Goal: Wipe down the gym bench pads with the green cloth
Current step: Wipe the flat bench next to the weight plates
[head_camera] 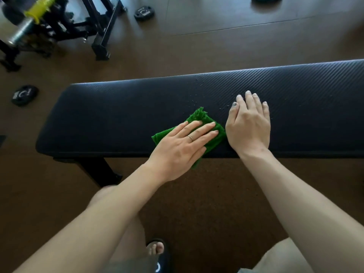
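Observation:
A long black bench pad (118, 115) with a ribbed texture runs across the middle of the head view. A folded green cloth (199, 117) lies on its near half. My left hand (181, 146) presses flat on the cloth with straight fingers, covering most of it. My right hand (249, 123) rests flat on the bare pad just right of the cloth, fingers straight and spread slightly. Small light specks dot the pad beyond the cloth and my right hand.
The bench's black leg (98, 170) stands on the brown floor at the lower left. Weight plates (24, 94) (144, 13) lie on the floor left and beyond. A black rack frame (102, 36) with a yellow-sleeved bar (40, 8) fills the top left.

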`<state>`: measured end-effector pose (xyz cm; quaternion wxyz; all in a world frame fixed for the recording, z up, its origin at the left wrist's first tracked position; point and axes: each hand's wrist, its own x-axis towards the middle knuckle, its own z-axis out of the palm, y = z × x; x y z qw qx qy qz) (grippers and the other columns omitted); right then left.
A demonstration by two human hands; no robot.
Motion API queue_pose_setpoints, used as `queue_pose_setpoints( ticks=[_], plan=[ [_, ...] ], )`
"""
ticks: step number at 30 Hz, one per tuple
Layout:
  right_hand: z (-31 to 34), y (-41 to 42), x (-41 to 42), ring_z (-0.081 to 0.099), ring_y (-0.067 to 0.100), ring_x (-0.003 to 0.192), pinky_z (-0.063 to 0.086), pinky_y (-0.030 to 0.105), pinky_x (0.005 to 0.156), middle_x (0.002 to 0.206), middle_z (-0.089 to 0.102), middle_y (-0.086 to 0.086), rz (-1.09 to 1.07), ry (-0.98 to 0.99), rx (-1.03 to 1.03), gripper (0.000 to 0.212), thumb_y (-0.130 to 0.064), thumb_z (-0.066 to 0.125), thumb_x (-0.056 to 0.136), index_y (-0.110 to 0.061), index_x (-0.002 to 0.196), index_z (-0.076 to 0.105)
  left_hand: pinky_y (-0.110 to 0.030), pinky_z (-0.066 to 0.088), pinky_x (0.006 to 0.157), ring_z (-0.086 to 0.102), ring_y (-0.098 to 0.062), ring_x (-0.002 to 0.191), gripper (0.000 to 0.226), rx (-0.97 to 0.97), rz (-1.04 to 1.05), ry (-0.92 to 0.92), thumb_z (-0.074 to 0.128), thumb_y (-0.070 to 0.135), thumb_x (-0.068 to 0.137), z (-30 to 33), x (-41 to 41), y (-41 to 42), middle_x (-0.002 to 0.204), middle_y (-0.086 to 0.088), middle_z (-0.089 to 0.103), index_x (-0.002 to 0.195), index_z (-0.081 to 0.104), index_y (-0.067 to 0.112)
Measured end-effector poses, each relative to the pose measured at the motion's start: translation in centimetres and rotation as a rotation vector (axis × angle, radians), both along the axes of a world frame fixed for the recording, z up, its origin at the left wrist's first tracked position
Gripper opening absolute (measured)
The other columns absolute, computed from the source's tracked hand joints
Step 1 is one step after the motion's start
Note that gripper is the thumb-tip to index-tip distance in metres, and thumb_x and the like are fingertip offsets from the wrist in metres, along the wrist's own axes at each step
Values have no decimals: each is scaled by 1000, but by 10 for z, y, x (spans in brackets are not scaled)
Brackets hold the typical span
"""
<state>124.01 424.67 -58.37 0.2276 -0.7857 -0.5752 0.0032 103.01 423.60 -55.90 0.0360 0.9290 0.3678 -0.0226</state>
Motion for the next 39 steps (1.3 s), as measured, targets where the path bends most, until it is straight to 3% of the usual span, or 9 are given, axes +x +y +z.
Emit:
queue_pose_setpoints(
  ticks=[9,19,21,23,26,30,33,39],
  plan=[
    [-2,0,-2,30,24,151,18,45,126,159,41,11,-38,-2,-2,56,-35,20,108,-11,149,50,-27,-10,125,0,-9,159,53,-75,96,-56,19,42,112,4,19,87,172,18,6,164,14,38],
    [2,4,-6,38,21,148,22,39,126,155,48,6,-102,-16,21,46,-30,32,109,-14,145,55,-36,7,128,19,-18,156,51,-113,161,-96,22,38,112,1,48,192,170,10,21,163,22,35],
    [2,5,-5,36,19,148,19,37,126,156,46,5,-108,-7,11,46,-31,32,109,-15,146,54,-37,8,127,22,-20,154,51,-113,168,-97,21,38,112,4,49,193,169,8,24,163,23,33],
    [1,3,-5,35,19,149,19,36,126,157,46,4,-117,-4,2,50,-33,28,108,-15,147,53,-37,2,128,13,-21,157,52,-107,142,-90,20,38,112,5,35,181,171,7,16,164,18,33],
    [1,3,-7,35,19,149,20,38,126,157,45,5,-117,5,-6,54,-36,24,106,-14,147,52,-36,-4,128,1,-18,159,52,-98,152,-84,19,39,113,4,-16,159,173,8,6,164,14,36],
    [1,4,-9,33,18,150,17,36,127,159,43,4,-125,-17,-34,56,-36,23,106,-14,149,50,-34,-3,128,0,-15,159,52,-118,222,-64,21,42,112,5,-65,152,173,12,5,163,15,41],
    [0,5,-12,33,19,150,17,35,127,159,42,4,-138,-42,-51,56,-37,22,106,-15,150,50,-39,6,129,7,-18,157,51,-97,273,-94,22,42,111,2,-54,166,171,11,12,162,20,41],
    [1,7,-10,40,21,147,26,39,125,155,48,7,-134,-70,-16,54,-35,26,106,-13,146,54,-44,27,116,42,-32,139,47,-124,318,-85,22,35,110,-2,3,214,156,-2,45,155,36,29]
  ],
)
